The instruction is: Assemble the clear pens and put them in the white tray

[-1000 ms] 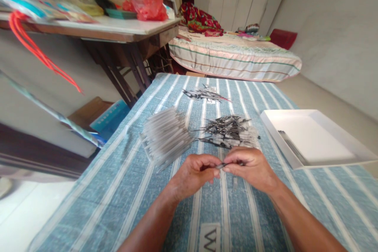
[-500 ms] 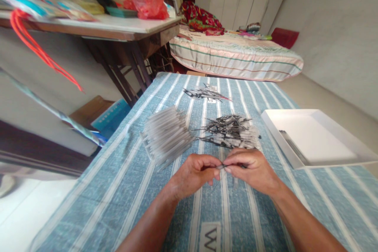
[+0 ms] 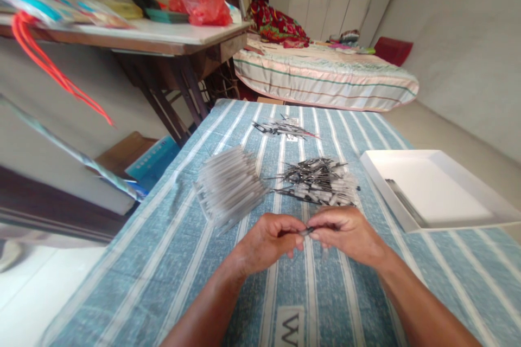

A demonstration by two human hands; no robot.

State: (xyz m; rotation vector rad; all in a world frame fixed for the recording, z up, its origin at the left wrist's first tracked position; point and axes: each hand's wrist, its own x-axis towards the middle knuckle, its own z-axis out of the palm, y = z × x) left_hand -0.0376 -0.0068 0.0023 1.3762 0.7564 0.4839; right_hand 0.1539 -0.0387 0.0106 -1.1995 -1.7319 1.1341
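Observation:
My left hand (image 3: 273, 238) and my right hand (image 3: 347, 233) meet low over the cloth, fingertips almost touching. Both pinch a small, slim dark piece (image 3: 308, 231) that looks like a pen part; the fingers cover most of it. Beyond my left hand lies a stack of pale, translucent pen-like tubes (image 3: 232, 184), side by side. Just past my right hand is a loose heap of black and clear slender parts (image 3: 321, 181). A smaller heap of similar parts (image 3: 285, 127), with one red tip, sits farther off.
At the right stands a shallow white box (image 3: 451, 190) with a few dark slim sticks (image 3: 402, 200) along its left side. Blue striped cloth (image 3: 195, 276) covers the table. A side table (image 3: 179, 38) with bags is at the left, and a bed (image 3: 325, 76) lies beyond.
My hands stay nearly in place, still pinching at the same spot. The dark piece between the fingertips has shifted slightly. The heaps and the box are unchanged.

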